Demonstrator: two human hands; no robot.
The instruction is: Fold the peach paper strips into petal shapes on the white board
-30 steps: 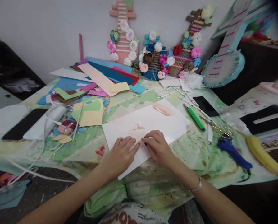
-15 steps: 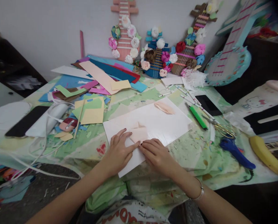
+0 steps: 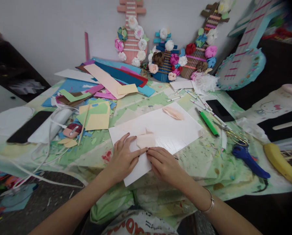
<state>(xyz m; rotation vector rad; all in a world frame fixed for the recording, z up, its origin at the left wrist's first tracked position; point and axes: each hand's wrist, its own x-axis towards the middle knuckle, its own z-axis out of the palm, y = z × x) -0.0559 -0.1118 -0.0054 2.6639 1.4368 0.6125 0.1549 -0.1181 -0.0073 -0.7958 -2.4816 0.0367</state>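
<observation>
A small pale pink paper piece point(image 3: 146, 140) lies on a white board point(image 3: 167, 130) in the middle of the table. My left hand point(image 3: 123, 158) rests at its left, fingers spread, with the index fingertip at the piece's lower edge. My right hand point(image 3: 164, 163) touches the lower right edge, its fingers pressed together; whether they pinch the paper is too small to tell. Both hands' fingertips nearly meet. A second pink paper shape, like a petal point(image 3: 173, 113), lies near the board's far corner.
Paper strips point(image 3: 104, 73) and yellow sheets point(image 3: 97, 116) lie at left, beside a phone point(image 3: 29, 127). At right are a green cutter point(image 3: 208, 123), scissors point(image 3: 236, 137), a blue glue gun point(image 3: 251, 161) and a banana point(image 3: 281, 164). Decorated paper instruments point(image 3: 164, 62) stand behind.
My left index finger has straightened slightly along the paper's lower edge. My right hand has barely moved, and the papers lie as before.
</observation>
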